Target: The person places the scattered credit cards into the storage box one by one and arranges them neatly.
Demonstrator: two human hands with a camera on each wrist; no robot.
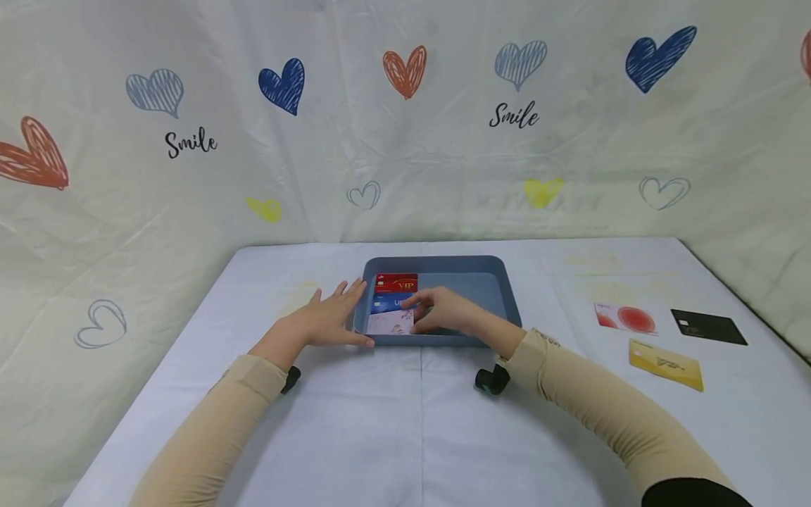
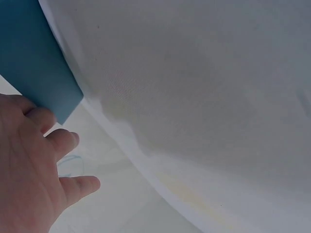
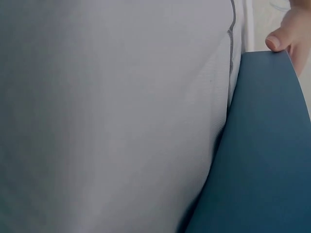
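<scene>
We see three cards in the left part of the tray, set in a column: the red card at the back, the blue card in the middle, the pale card nearest us. Whether their edges overlap, we cannot tell. The left hand is spread along the tray's left side, thumb at the near corner; we judge that it steadies the tray against sideways pushes. The right hand reaches in over the near rim, index finger at the blue card and thumb by the pale one, probably to square the column; whether it pinches either, we cannot tell. Well apart, on the table's right, lie the black card, gold card and red-and-white card, probably kept clear of the arms.
</scene>
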